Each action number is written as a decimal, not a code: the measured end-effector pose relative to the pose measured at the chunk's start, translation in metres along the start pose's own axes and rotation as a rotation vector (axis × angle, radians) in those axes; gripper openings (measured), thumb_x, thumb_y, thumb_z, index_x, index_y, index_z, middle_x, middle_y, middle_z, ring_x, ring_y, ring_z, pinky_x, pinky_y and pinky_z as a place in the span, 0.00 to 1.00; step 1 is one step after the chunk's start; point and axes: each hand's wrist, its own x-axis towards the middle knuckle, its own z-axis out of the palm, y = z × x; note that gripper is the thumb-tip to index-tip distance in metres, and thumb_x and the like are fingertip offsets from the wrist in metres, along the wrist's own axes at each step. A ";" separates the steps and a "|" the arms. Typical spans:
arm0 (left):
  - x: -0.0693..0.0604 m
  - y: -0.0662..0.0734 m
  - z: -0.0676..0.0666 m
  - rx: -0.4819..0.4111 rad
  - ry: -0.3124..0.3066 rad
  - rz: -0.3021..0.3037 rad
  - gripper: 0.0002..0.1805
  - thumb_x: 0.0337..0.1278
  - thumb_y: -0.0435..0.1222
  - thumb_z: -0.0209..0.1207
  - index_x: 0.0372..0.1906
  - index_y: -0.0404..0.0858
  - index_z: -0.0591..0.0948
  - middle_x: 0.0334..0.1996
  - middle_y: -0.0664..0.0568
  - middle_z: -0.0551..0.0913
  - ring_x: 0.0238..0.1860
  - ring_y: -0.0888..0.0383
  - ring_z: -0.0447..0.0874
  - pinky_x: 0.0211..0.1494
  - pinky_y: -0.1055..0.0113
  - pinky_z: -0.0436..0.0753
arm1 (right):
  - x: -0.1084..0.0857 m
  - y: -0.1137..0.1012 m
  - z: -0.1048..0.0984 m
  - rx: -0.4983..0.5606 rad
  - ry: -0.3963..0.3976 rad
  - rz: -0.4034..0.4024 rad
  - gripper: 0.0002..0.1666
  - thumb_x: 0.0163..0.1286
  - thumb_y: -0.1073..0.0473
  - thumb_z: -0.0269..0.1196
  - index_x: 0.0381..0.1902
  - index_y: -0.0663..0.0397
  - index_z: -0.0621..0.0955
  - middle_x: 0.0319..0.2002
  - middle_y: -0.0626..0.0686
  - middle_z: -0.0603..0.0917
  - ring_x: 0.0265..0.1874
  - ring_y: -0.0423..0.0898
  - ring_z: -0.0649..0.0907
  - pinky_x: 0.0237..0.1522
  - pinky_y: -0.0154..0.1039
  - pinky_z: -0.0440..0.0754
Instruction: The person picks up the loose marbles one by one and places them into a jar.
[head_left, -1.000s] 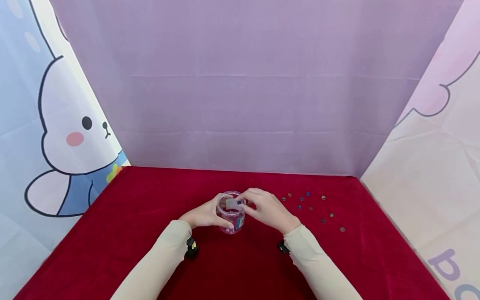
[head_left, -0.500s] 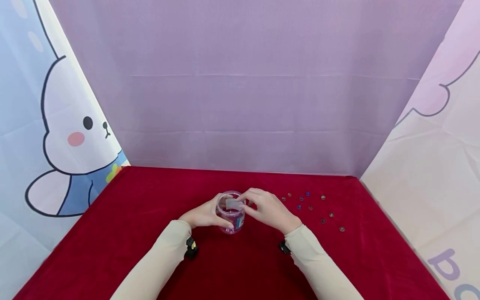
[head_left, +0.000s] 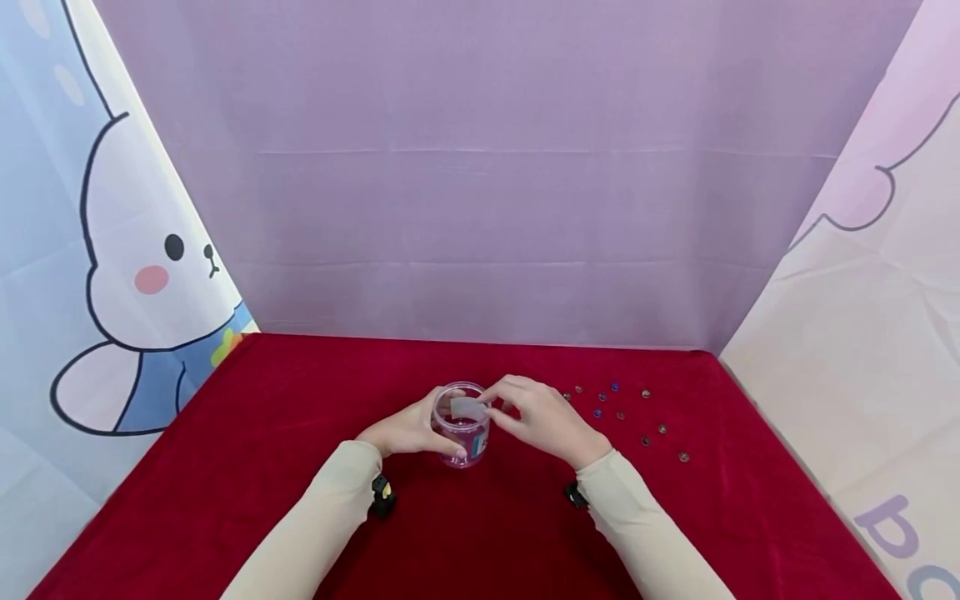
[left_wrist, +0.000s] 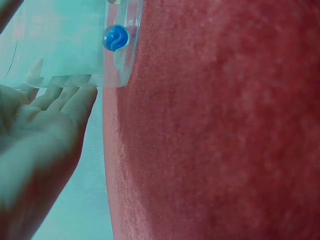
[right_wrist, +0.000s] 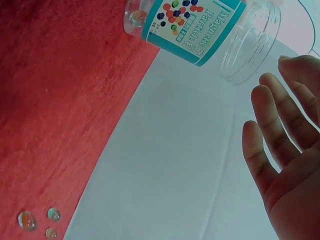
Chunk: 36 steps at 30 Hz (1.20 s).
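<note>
A clear jar (head_left: 461, 423) with a teal-edged label (right_wrist: 192, 30) stands on the red cloth. My left hand (head_left: 408, 429) grips its side, with the thumb at the front; in the left wrist view that hand's fingers (left_wrist: 70, 102) lie along the wall. A blue marble (left_wrist: 116, 38) is low inside the jar, and the right wrist view shows a marble (right_wrist: 137, 18) near its base. Beside the rim is my right hand (head_left: 546, 421), its fingers relaxed and slightly bent. Nothing shows between the fingers of the right hand (right_wrist: 290, 130) in its wrist view.
Several small marbles, among them a blue one (head_left: 597, 413) and a dull one (head_left: 683, 457), lie scattered on the red cloth (head_left: 300, 392) to the right of my right hand. A purple curtain (head_left: 480, 208) hangs behind, with printed cloths on both sides.
The blue marble that my right fingers held at the jar's mouth has left them. My right hand has shifted slightly to the right; my left hand and the jar have barely moved.
</note>
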 end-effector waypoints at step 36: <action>0.002 -0.001 0.002 0.030 0.020 -0.024 0.51 0.49 0.41 0.76 0.74 0.44 0.57 0.64 0.49 0.71 0.65 0.50 0.67 0.63 0.50 0.75 | -0.063 0.039 -0.037 -0.037 -0.008 0.147 0.13 0.65 0.61 0.72 0.47 0.48 0.85 0.43 0.43 0.83 0.34 0.40 0.81 0.36 0.32 0.82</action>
